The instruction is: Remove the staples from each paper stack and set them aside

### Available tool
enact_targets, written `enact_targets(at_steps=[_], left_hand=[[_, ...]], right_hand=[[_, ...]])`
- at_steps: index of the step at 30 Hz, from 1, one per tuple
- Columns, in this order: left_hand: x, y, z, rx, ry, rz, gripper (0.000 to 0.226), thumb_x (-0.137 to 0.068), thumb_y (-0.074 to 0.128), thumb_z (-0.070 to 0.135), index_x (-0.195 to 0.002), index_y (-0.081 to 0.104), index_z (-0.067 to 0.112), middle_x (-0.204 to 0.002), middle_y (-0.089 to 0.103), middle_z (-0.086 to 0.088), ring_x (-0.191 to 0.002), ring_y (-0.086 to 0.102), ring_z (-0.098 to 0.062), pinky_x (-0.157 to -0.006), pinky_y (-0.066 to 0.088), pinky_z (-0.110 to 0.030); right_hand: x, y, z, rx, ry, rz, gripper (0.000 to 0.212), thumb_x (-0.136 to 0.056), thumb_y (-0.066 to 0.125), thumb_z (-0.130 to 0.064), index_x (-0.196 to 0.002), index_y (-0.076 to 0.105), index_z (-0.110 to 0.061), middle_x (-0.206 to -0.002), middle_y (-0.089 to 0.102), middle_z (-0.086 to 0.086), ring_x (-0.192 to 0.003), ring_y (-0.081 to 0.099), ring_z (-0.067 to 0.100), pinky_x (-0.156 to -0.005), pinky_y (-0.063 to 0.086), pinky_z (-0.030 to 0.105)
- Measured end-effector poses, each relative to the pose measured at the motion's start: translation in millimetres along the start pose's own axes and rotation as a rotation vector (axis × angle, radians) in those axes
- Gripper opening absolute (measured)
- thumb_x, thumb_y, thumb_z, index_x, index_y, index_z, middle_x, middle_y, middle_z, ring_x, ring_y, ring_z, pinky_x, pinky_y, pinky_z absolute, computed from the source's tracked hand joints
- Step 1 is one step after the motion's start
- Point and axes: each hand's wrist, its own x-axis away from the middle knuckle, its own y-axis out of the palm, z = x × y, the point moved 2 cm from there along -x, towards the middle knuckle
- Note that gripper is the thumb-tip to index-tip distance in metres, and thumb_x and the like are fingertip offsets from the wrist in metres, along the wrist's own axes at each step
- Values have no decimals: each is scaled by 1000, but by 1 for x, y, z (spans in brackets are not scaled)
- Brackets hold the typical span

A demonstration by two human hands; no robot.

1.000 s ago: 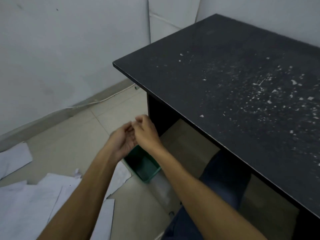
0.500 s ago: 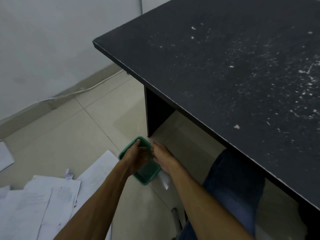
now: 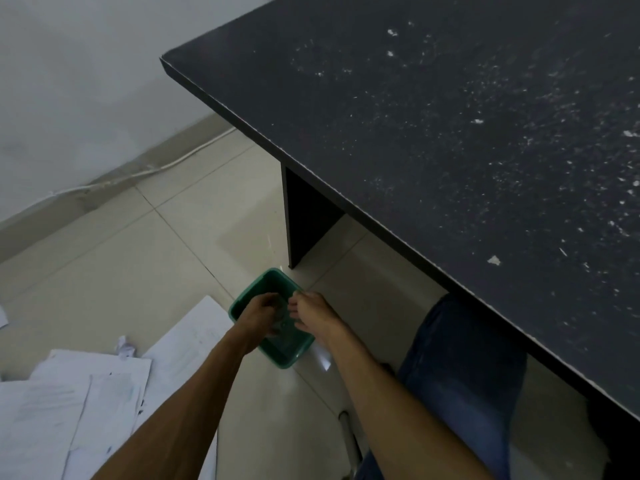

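Observation:
A small green plastic bin (image 3: pixel 289 353) stands on the tiled floor beside the desk's side panel. Both my hands hang over its opening, almost touching each other. My left hand (image 3: pixel 259 315) dips its curled fingers into the bin; whether they hold anything is too blurred to tell. My right hand (image 3: pixel 313 315) points its fingers leftwards over the bin, fairly straight, with nothing visible in them. Loose white paper sheets (image 3: pixel 86 410) lie spread on the floor to the left of my left arm. No staples can be made out.
A black desk (image 3: pixel 450 133) speckled with white paper bits fills the right and top. My knee in blue jeans (image 3: pixel 460 358) sits under its edge. A crumpled paper scrap (image 3: pixel 124 348) lies by the sheets. A white cable (image 3: pixel 166 166) runs along the wall base.
My hands dropped from chest height, where they were pressed together, down to the green bin on the floor. The view tilted down and moved closer to the bin.

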Motion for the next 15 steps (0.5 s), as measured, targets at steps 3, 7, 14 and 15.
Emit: enact_targets(at_steps=[3, 7, 14, 15], left_hand=[[1, -1, 2, -216, 112, 109, 40, -102, 56, 4, -142, 55, 10, -114, 63, -7, -92, 64, -18, -75, 57, -27], [2, -11, 2, -309, 214, 247, 23, -98, 65, 8, -118, 70, 17, -118, 73, -8, -97, 72, -24, -92, 61, -45], [10, -7, 8, -544, 242, 109, 34, -109, 42, 14, -136, 62, 18, -130, 59, -8, -112, 59, -25, -96, 49, -37], [9, -4, 5, -567, 251, 76, 37, -107, 42, 9, -138, 61, 18, -132, 57, -8, -118, 58, -27, -99, 48, -38]], right_hand=[[-10, -1, 8, 160, -78, 37, 34, -91, 52, -27, -117, 70, -13, -122, 71, 12, -116, 67, 31, -104, 54, 51], [10, -9, -2, 267, -205, 93, 18, -101, 56, -15, -110, 72, -18, -119, 73, 10, -112, 69, 27, -102, 56, 44], [31, -15, -2, 542, -330, 119, 22, -105, 48, -27, -111, 68, -19, -117, 69, 8, -108, 66, 27, -94, 57, 44], [34, -15, -1, 607, -350, 111, 24, -106, 47, -28, -119, 66, -18, -122, 67, 9, -111, 64, 28, -94, 56, 43]])
